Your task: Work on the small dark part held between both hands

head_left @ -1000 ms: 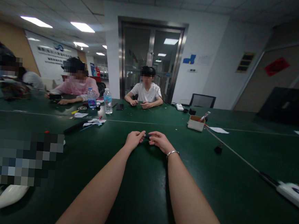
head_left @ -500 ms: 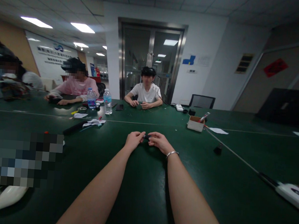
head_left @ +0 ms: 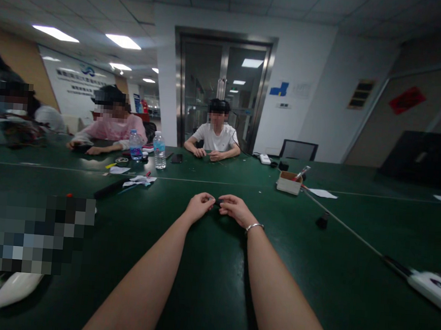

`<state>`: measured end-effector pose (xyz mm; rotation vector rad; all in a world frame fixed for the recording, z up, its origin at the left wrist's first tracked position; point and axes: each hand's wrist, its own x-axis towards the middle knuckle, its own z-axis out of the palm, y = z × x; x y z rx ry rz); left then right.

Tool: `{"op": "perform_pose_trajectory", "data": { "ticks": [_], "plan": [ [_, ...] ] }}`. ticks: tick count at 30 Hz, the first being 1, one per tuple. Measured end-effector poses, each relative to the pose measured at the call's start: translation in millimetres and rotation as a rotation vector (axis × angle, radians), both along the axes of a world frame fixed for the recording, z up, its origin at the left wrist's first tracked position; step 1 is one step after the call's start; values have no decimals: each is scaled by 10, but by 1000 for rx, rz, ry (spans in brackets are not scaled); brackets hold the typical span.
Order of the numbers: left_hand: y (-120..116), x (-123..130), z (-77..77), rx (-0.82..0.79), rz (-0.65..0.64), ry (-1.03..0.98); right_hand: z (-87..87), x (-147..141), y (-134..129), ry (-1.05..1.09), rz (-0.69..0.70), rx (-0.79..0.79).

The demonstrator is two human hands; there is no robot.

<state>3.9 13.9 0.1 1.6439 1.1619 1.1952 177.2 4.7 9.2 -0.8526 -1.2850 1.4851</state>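
Both arms reach forward over a dark green table point(head_left: 211, 286), and the hands meet near its middle. My left hand point(head_left: 199, 207) is closed in a pinch at the left end of a small dark object point(head_left: 218, 202). From the other side, my right hand point(head_left: 236, 210), with a silver bracelet point(head_left: 254, 227) at the wrist, has its fingers closed on the same object. It is too small and too covered by fingertips to tell its kind.
A small open box point(head_left: 289, 183) holding a pen-like item stands at right, near a black block point(head_left: 322, 220). Plastic bottles point(head_left: 159, 151) and papers point(head_left: 140, 181) lie left. A white power strip point(head_left: 430, 288) rests far right. A person point(head_left: 217, 134) sits opposite; others sit left.
The left fingers have shifted slightly on the small dark object. Otherwise the arms and the right hand stay nearly where they were.
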Motion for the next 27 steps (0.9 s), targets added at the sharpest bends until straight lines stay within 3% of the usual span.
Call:
{"op": "perform_pose_trajectory", "data": {
  "ticks": [12, 17, 23, 27],
  "plan": [
    [22, -2, -13, -1, 91, 19, 10, -49, -19, -58, 14, 28],
    [-2, -7, 10, 69, 74, 58, -10, -95, 19, -131, -9, 91],
    [-25, -23, 23, 220, 63, 182, -76, -156, 103, -393, -113, 333],
    [-29, -18, 17, 280, 54, 270, -118, -166, 134, -538, -140, 365]
  ]
}}
